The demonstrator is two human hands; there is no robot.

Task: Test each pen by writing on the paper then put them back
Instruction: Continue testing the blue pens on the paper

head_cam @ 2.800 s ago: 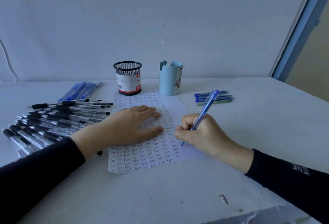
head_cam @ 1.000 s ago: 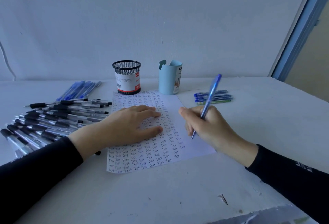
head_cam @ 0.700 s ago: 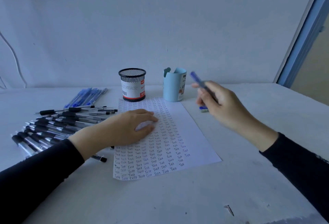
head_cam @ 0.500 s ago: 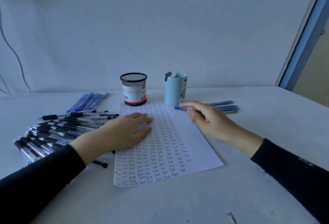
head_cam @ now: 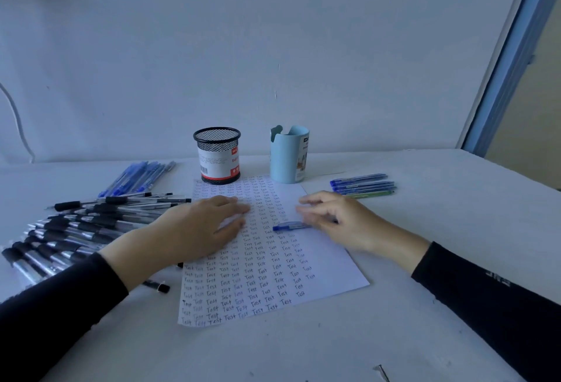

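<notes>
- A sheet of paper (head_cam: 331, 272) lies on the white worktop (head_cam: 455, 229); it is filled with rows of the handwritten word "Test".
- At 9 o'clock of the sheet a spread of black-grip pens (head_cam: 76, 223) is laid out, partly covered by the left forearm; a bunch of blue pens (head_cam: 136, 178) lies at 10 o'clock.
- A black mesh cup (head_cam: 217, 154) stands at 11 o'clock, its white-and-red label bearing a barcode and print too small to be read.
- A pale blue cup (head_cam: 288, 157) stands at 12 o'clock, its label unreadable.
- Four more pens (head_cam: 361, 185) lie at 2 o'clock.
- The left hand (head_cam: 206, 226) is pressed flat on the sheet, fingers straight.
- The right hand (head_cam: 343, 220) is blurred, fingers loosely spread; whether anything is gripped cannot be told.
- A blue pen (head_cam: 288, 226) is seen on the sheet, its long axis running 9 to 3 o'clock, its 3 o'clock end hidden by the right hand.
</notes>
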